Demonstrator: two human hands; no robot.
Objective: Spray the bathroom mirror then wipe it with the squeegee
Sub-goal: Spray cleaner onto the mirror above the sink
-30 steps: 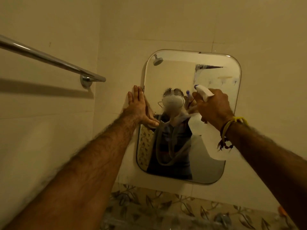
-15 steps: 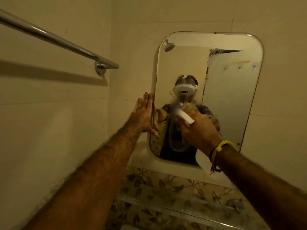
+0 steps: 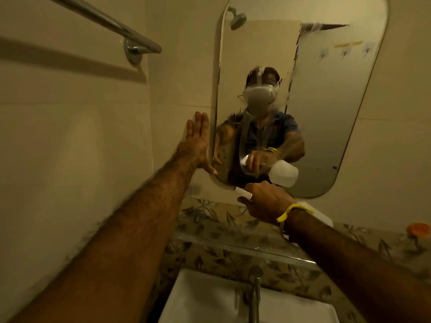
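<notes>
A rounded rectangular mirror (image 3: 326,117) hangs on the beige tiled wall, its surface hazy with wet streaks. My left hand (image 3: 195,145) lies flat with fingers apart against the mirror's left edge. My right hand (image 3: 265,201), with a yellow band at the wrist, grips a white spray bottle (image 3: 242,192) just below the mirror's lower edge, nozzle toward the glass. Most of the bottle is hidden behind the hand; its body shows in the reflection. No squeegee is visible.
A chrome towel bar (image 3: 121,29) runs along the left wall. Below are a glass shelf (image 3: 233,245) on leaf-patterned tiles, a white sink (image 3: 205,301) with a chrome tap (image 3: 254,292), and an orange object (image 3: 417,229) at the far right.
My right hand has moved the spray bottle down from the mirror's middle to its lower edge. The view has tilted down, bringing the sink into sight. My left hand stays on the mirror's edge.
</notes>
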